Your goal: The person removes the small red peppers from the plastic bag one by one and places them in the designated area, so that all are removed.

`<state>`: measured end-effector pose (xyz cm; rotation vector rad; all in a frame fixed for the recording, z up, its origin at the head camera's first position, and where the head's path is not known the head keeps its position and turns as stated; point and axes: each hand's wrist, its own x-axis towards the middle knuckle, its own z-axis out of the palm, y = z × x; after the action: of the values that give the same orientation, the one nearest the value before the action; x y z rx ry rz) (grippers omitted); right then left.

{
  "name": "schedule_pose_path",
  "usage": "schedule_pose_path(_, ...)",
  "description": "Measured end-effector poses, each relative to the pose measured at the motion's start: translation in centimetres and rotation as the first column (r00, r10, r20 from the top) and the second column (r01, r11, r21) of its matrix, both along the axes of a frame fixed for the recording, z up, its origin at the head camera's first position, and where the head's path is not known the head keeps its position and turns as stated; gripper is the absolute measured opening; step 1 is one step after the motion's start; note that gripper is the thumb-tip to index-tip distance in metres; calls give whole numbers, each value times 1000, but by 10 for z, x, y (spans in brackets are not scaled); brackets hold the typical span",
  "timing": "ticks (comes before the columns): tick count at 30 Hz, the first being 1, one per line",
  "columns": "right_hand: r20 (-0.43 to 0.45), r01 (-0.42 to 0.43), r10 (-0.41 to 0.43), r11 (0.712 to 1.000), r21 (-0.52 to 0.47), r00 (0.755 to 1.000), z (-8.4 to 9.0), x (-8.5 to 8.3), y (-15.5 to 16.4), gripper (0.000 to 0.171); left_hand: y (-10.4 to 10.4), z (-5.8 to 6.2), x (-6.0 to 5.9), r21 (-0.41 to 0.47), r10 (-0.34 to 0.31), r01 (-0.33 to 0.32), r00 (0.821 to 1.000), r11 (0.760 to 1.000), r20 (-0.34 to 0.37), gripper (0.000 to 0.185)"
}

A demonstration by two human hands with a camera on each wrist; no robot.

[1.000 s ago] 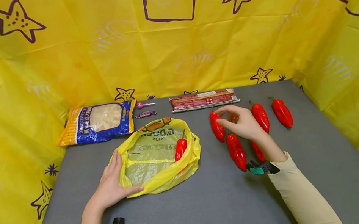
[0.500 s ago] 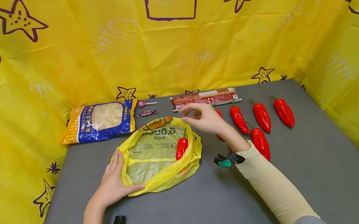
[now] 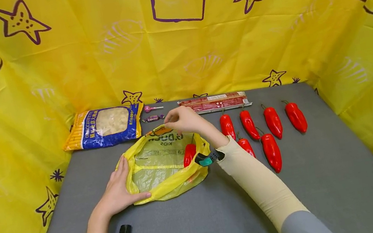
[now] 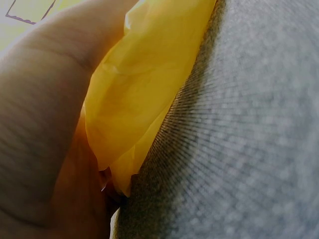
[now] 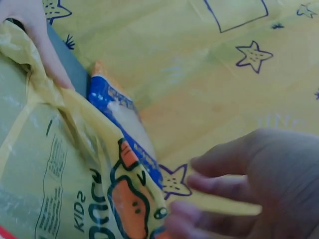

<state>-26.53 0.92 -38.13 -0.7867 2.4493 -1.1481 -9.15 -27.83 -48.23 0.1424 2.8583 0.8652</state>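
A yellow plastic bag point(image 3: 163, 193) with a cartoon duck print lies with its mouth spread open, a red pepper point(image 3: 189, 154) inside at its right. My left hand point(image 3: 116, 190) rests against the bag's left side, fingers extended along the rim and thumb along the front edge. The bag's yellow film point(image 4: 144, 89) shows beside that hand in the left wrist view. My right hand point(image 3: 183, 120) is over the back rim by the duck. In the right wrist view, its loosely bent fingers point(image 5: 224, 154) are apart, with one fingertip right at the bag's edge.
Several red peppers point(image 3: 273, 122) lie on the grey table point(image 3: 195, 226) to the right, one partly behind the right sleeve. Along the back are a blue-and-orange pasta packet point(image 3: 112, 121), a pink lollipop point(image 3: 148, 108), a purple wrapped candy point(image 3: 153, 118) and a long red packet point(image 3: 224, 102).
My right hand has moved left from among the red peppers to the back rim of the bag. My left hand stays at the bag's left side.
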Motion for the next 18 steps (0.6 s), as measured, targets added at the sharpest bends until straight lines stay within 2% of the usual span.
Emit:
schedule_pose_path(3,76,-59,48,987,148,996,1,-3,-8,21,0,0,0,-1,-1,1,1000,1000,3,149)
schedule_pose_path(8,191,-186,128,927,325,973,0,-9,-10,20,3,3,0,0,-1,1,1000,1000,10,149)
schedule_pose_path(13,246,-213,114,878,428,963,3,-9,-7,15,4,4,1,-2,3,-3,1000,1000,12,150)
schedule_pose_path(18,317,-286,135,818,500,939,7,-8,-5,8,2,4,1,-5,5,-5,1000,1000,8,151)
